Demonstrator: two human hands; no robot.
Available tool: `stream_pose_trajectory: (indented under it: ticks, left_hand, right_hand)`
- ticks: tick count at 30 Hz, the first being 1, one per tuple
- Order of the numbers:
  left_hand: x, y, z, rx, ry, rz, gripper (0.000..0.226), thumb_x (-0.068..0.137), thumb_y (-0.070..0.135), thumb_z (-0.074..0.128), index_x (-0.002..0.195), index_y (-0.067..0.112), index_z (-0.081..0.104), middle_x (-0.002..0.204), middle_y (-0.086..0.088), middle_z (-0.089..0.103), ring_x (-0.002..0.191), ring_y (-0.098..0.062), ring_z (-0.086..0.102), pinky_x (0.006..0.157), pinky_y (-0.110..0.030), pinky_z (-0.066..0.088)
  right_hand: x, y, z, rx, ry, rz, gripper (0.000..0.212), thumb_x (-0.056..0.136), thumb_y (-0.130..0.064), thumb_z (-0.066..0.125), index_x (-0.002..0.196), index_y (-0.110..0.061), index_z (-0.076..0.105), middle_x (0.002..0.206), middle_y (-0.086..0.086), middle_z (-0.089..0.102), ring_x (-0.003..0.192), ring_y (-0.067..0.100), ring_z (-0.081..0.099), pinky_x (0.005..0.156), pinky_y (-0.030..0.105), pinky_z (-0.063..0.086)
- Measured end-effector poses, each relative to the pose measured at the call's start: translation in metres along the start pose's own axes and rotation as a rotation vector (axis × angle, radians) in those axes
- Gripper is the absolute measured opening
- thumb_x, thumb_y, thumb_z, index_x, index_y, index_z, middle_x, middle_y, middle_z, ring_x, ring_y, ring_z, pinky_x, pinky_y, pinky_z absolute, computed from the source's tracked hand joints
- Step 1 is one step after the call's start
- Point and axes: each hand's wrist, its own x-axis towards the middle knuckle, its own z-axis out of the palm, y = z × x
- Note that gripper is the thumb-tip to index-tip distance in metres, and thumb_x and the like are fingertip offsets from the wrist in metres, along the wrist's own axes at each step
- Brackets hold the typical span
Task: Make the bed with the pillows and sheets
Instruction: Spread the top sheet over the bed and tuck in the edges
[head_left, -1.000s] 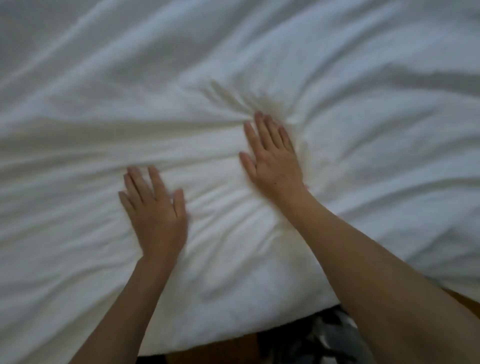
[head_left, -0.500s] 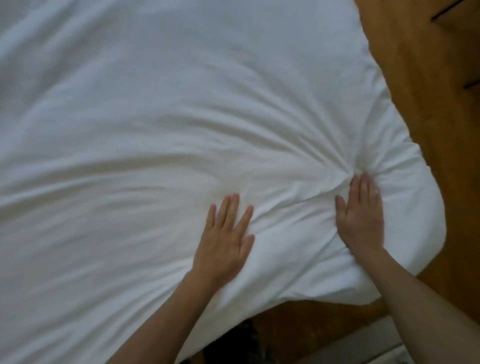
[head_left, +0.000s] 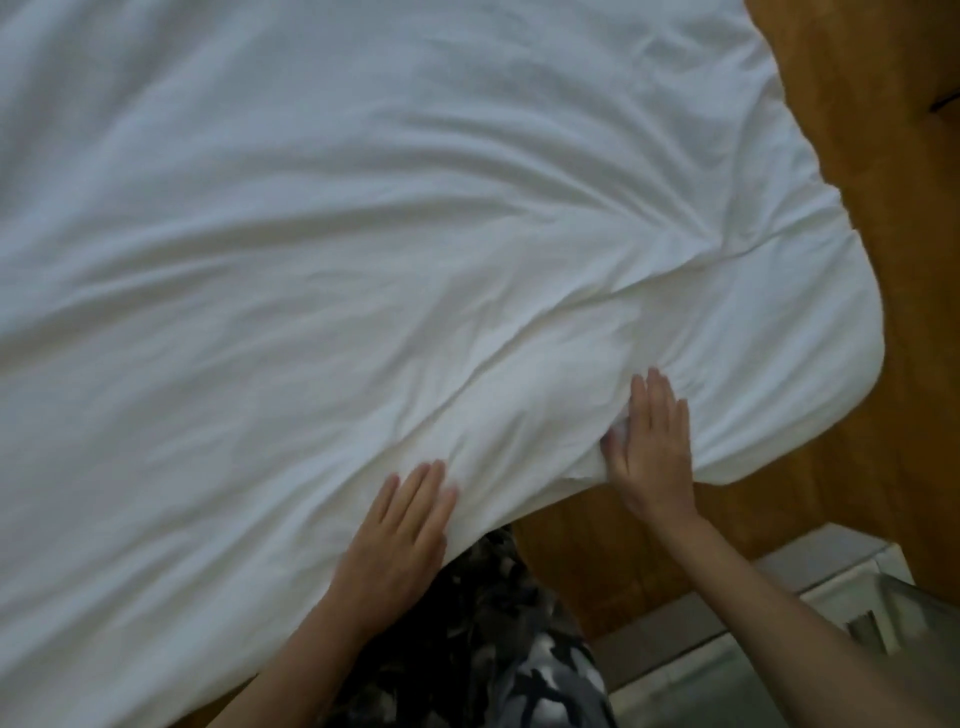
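A white duvet (head_left: 363, 234) covers the bed and fills most of the view, creased towards its near right corner. My left hand (head_left: 397, 530) lies flat on the duvet's near edge, fingers straight and together. My right hand (head_left: 652, 447) presses flat on the duvet close to the rounded corner, fingers straight, with a fold of fabric bunched against its thumb side. No pillow is in view.
A wooden floor (head_left: 893, 218) runs along the right side and below the duvet corner. A pale, glassy piece of furniture (head_left: 810, 613) stands at the lower right. My dark patterned clothing (head_left: 498, 639) shows at the bottom between my arms.
Both hands have slid towards the near right corner of the duvet. The view has shifted right, so the wooden floor and the corner show more fully.
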Motion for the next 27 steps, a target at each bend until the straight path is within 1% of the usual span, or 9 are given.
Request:
stream_pose_trajectory:
  ticks: [4,8,10,13,17,19,21,24,27]
  left_hand:
    - [-0.084,-0.01,0.005,0.078,-0.032,0.218,0.063,0.09,0.015,0.043,0.149,0.001,0.027,0.152,-0.016,0.035,0.141,-0.032,0.034,0.119,-0.046,0.017]
    - [-0.121,0.0,0.005,0.059,-0.131,0.275,0.068,0.09,0.021,0.042,0.152,0.005,0.02,0.158,-0.013,0.024,0.144,-0.031,0.027,0.118,-0.044,0.018]
    - [-0.121,-0.009,0.008,0.064,-0.102,0.111,0.067,0.089,0.024,0.044,0.152,0.01,0.025,0.157,-0.015,0.027,0.145,-0.031,0.021,0.114,-0.044,0.022]
    - [-0.106,-0.031,0.004,0.114,-0.07,-0.17,0.06,0.093,0.038,0.042,0.147,0.013,0.032,0.153,-0.023,0.03,0.143,-0.038,0.024,0.113,-0.055,0.019]
    - [-0.083,-0.042,0.007,0.154,-0.055,-0.389,0.073,0.088,0.048,0.048,0.145,0.005,0.033,0.148,-0.031,0.032,0.136,-0.048,0.033,0.109,-0.067,0.015]
    - [-0.07,-0.049,0.001,0.142,-0.011,-0.4,0.058,0.089,0.025,0.054,0.139,0.0,0.042,0.136,-0.031,0.045,0.121,-0.049,0.047,0.099,-0.064,0.033]
    - [-0.064,-0.053,-0.011,0.119,0.044,-0.393,0.044,0.083,0.007,0.054,0.126,-0.001,0.056,0.118,-0.027,0.059,0.099,-0.044,0.059,0.079,-0.053,0.05]
    - [-0.064,-0.047,-0.032,-0.022,0.08,-0.42,0.03,0.083,0.015,0.052,0.107,0.004,0.066,0.097,-0.017,0.066,0.081,-0.036,0.062,0.053,-0.04,0.05]
    - [-0.081,-0.025,-0.055,-0.144,0.144,-0.444,0.028,0.087,0.024,0.046,0.095,0.007,0.066,0.081,-0.012,0.065,0.066,-0.032,0.061,0.045,-0.035,0.045]
  right_hand:
    - [-0.055,0.008,0.015,-0.271,-0.038,-0.297,0.072,0.09,-0.049,0.045,0.144,-0.004,0.031,0.147,0.027,0.035,0.137,0.041,0.031,0.111,0.056,0.026]
    - [-0.042,-0.009,0.009,-0.382,0.023,-0.45,0.064,0.082,-0.03,0.065,0.137,-0.007,0.04,0.134,0.026,0.048,0.125,0.043,0.042,0.106,0.057,0.03]
    - [-0.022,-0.019,0.006,-0.43,0.036,-0.462,0.066,0.081,-0.031,0.069,0.135,-0.004,0.045,0.133,0.027,0.047,0.124,0.048,0.042,0.107,0.059,0.029]
    - [0.004,-0.03,0.006,-0.439,0.086,-0.525,0.061,0.088,-0.043,0.057,0.137,-0.007,0.047,0.137,0.028,0.044,0.125,0.053,0.04,0.108,0.062,0.026]
    - [0.018,-0.027,0.013,-0.43,0.136,-0.61,0.059,0.089,-0.042,0.058,0.134,-0.008,0.043,0.127,0.031,0.05,0.113,0.052,0.048,0.101,0.061,0.036]
    - [0.024,-0.027,0.015,-0.429,0.132,-0.639,0.053,0.083,-0.023,0.063,0.13,-0.005,0.044,0.115,0.031,0.056,0.1,0.048,0.054,0.09,0.054,0.045]
    - [0.03,-0.037,0.013,-0.407,0.157,-0.64,0.04,0.081,-0.007,0.054,0.121,-0.001,0.051,0.103,0.029,0.06,0.088,0.044,0.059,0.076,0.048,0.049]
    - [0.035,-0.054,0.0,-0.28,0.14,-0.596,0.031,0.075,-0.003,0.041,0.096,0.002,0.063,0.084,0.024,0.064,0.071,0.039,0.063,0.061,0.042,0.051]
    - [0.015,-0.038,-0.019,-0.119,0.01,-0.696,0.03,0.071,-0.005,0.037,0.08,0.0,0.065,0.07,0.018,0.063,0.056,0.034,0.059,0.049,0.035,0.047]
